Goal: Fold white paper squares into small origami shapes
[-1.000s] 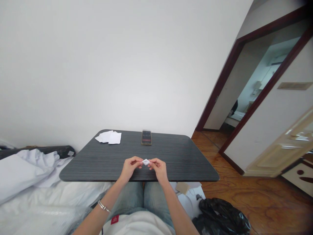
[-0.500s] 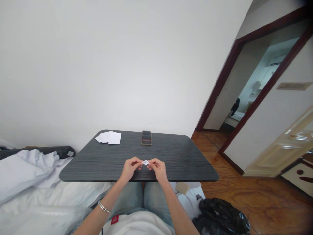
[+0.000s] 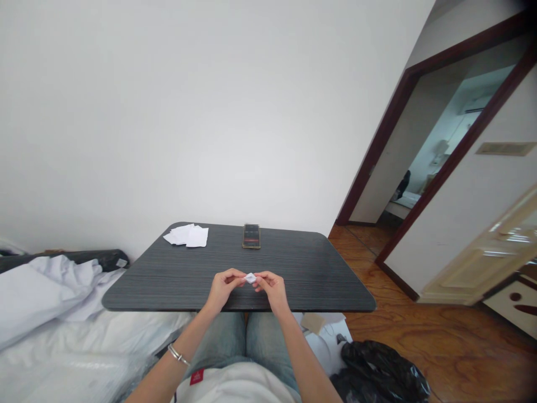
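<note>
In the head view, pinching a small, white, diamond-shaped piece of folded paper (image 3: 250,278) from both sides. Gripping its left corner between thumb and forefinger of the bare left hand (image 3: 222,289), and its right corner likewise with the bare right hand (image 3: 273,289). Holding it between the two hands, over the near part of a dark grey, wood-grained, round-cornered tabletop (image 3: 310,263); being unable to tell about contact with that surface. Wearing a shiny silver metal bangle (image 3: 178,355) behind the left hand. Having a loose pile of white paper sheets (image 3: 187,235) lying beyond the left hand and to its left, and a dark-screened, gold-rimmed rectangular phone (image 3: 251,237) lying straight beyond the gap between both hands. Having rumpled white sheeting (image 3: 42,285) lying well left of the left hand, and a crumpled black plastic bag (image 3: 384,369) lying right of the right hand, nearer the body. Facing a plain white wall (image 3: 210,112) beyond both hands.
</note>
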### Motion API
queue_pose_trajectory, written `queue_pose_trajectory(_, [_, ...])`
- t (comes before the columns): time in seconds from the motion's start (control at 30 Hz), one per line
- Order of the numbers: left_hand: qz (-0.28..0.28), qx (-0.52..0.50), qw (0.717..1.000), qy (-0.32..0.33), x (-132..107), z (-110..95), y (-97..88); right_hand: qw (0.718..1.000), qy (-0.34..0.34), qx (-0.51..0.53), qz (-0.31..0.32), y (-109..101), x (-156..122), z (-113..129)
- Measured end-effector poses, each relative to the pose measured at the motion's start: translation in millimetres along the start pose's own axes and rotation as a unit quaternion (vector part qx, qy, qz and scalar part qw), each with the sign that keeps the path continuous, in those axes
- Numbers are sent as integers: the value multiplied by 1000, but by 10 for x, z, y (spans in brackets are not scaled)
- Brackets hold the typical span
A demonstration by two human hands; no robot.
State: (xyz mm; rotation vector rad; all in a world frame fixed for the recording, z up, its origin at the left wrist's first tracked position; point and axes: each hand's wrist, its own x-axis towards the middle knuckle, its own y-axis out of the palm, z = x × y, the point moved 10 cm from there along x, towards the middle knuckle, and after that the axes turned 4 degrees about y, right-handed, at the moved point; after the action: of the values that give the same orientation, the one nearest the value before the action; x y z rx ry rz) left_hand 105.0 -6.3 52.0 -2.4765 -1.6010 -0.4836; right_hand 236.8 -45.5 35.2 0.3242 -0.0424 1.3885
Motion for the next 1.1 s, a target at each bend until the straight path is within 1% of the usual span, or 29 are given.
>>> queue_pose_trajectory(0.2, [-38, -44, 998, -23, -4, 67, -77, 1000, -11, 14, -7, -25, -4, -2])
queue_pose_trajectory(0.4, [-47, -39, 998, -28, -2, 98, -107, 999, -37, -31, 4, 13, -36, 88])
queue_pose_trajectory(0.57, [-39, -38, 998, -20, 10, 85, -90, 995, -59, -82, 9, 42, -60, 164])
queue_pose_trajectory(0.67, [-44, -34, 998, -19, 9, 88, -98, 994, -67, -81, -5, 15, -54, 166])
queue_pose_trajectory(0.83, [-45, -16, 999, -9, 0, 62, -102, 996, -51, -59, -35, -55, -30, 91])
queue_pose_trajectory(0.93, [-43, -1, 999, -2, 2, 44, -102, 994, -67, -65, -50, -91, -32, 112])
queue_pose_trajectory(1.1, [-46, 17, 999, 1, 12, 46, -112, 989, -96, -97, -58, -112, -42, 166])
